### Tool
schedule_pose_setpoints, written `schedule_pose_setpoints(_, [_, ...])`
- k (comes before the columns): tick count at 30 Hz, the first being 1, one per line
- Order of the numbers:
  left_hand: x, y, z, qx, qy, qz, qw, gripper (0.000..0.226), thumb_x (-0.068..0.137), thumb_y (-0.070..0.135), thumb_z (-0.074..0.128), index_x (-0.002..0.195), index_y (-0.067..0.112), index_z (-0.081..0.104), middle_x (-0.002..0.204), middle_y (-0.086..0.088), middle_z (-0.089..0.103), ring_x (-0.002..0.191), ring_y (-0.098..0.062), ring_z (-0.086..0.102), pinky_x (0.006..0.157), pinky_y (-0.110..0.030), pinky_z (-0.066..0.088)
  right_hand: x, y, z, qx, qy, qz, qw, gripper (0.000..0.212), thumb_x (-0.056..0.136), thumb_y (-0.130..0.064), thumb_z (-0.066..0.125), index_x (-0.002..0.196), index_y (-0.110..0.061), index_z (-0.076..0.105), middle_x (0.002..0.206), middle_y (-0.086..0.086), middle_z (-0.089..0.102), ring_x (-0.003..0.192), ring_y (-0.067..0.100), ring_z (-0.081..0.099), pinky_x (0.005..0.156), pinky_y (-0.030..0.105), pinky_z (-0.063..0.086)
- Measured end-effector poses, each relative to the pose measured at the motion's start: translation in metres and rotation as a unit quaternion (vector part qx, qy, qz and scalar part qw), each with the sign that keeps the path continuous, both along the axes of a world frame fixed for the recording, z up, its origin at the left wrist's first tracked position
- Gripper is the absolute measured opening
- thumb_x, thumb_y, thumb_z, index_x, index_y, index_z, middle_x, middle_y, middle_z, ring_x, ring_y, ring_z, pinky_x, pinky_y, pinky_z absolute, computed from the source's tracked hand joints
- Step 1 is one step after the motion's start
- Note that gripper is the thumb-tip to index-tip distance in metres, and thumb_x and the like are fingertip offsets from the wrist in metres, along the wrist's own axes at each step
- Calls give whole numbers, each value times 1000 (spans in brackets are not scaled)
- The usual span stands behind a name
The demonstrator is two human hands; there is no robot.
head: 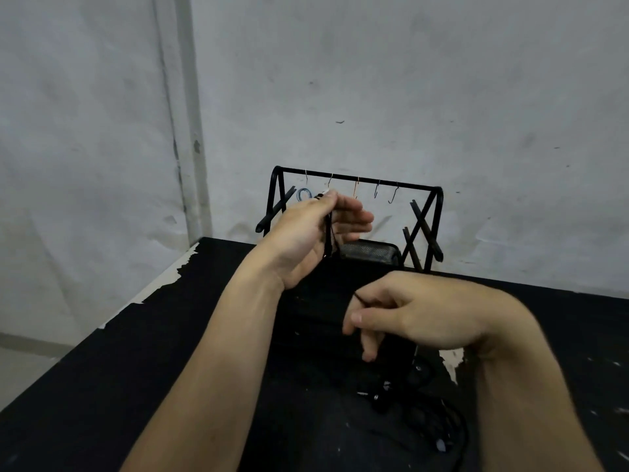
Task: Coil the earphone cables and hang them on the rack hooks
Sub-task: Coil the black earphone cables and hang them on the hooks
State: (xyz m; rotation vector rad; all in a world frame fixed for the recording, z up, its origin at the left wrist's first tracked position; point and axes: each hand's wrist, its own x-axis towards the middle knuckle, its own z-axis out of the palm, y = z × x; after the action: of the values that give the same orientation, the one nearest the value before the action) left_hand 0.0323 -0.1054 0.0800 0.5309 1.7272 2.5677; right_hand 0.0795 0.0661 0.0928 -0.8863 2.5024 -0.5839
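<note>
rack [357, 180] ahead, hooks [376, 190] hanging free

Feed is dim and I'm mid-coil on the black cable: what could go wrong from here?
1. The thin black earphone cable is only pinched at the left hand fingertips; the loops may slip loose.
2. The right hand holds the trailing end low; pulling could tighten or undo the coil.
3. The loose black earphones lying on the black table barely show and could snag.

Rack [357, 180] black; hooks silver, one hook [356, 189] copper-orange. Coiled cable [304, 194] blue. Held cable [328, 233] black. Mesh tray [369, 252] black. Table [136, 369] black, chipped pale. Wall [408, 80] grey-white, scuffed.
</note>
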Motion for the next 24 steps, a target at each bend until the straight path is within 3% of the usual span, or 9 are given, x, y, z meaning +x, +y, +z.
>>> schedule_pose_setpoints(4, [4,9,-3,-103,12,9,995,40,108,23,31,89,5,61,81,-11,71,81,-23,67,76,-28,53,10,20,16,-35,95,-49,994,26,102,-36,52,87,-24,69,81,-12,73,63,-2,57,61,15,41])
schedule_pose_setpoints(6, [6,13,-5,-189,33,0,981,40,108,25,32,89,8,62,78,-5,70,78,-17,66,79,-29,52,9,27,15,-80,85,-65,991,21,100,-37,54,90,-26,69,76,-5,74,59,8,58,59,24,45])
schedule_pose_setpoints(8, [9,11,-5,-326,80,13,942,40,107,31,35,90,14,66,76,3,69,76,-10,63,81,-29,49,5,29,13,-126,99,-76,984,16,98,-37,56,97,-30,70,72,1,73,62,23,63,64,40,51])
schedule_pose_setpoints(10, [13,8,-6,-394,97,-17,914,40,106,36,36,89,15,66,71,3,65,71,-12,60,76,-29,48,1,33,12,-161,128,-80,975,16,98,-31,58,96,-29,74,82,-6,76,77,11,70,76,35,54])
schedule_pose_setpoints(12, [18,6,-6,-375,77,-97,919,42,107,35,35,86,9,60,63,1,53,62,-14,53,62,-20,44,-2,36,13,-178,150,-92,968,16,97,-29,61,92,-30,76,87,-12,76,81,3,68,77,27,51])
schedule_pose_setpoints(16, [16,2,-11,-347,86,-185,915,38,106,32,37,79,11,54,57,2,35,50,-11,36,48,-17,27,-8,44,11,-191,196,-115,955,6,89,-29,71,85,-29,76,75,-6,71,62,2,56,62,22,45])
schedule_pose_setpoints(19, [10,-2,-12,-260,105,-196,940,34,102,27,43,72,16,53,56,2,31,46,-10,28,46,-18,19,-14,51,8,-140,159,-123,969,6,85,-31,76,90,-31,73,80,0,72,66,15,62,67,35,51])
schedule_pose_setpoints(22, [5,-8,-8,-104,81,-154,979,34,98,26,45,66,20,55,55,4,26,42,-8,23,44,-21,17,-17,54,1,-64,72,-128,987,12,99,-21,60,98,-25,71,80,3,73,63,19,66,70,45,54])
schedule_pose_setpoints(24, [-1,-13,-4,-16,59,-119,991,34,99,27,45,67,19,52,54,7,22,42,-7,20,43,-22,16,-18,53,-2,-49,32,-130,990,23,106,-18,44,110,-18,66,79,1,74,57,16,64,67,42,51])
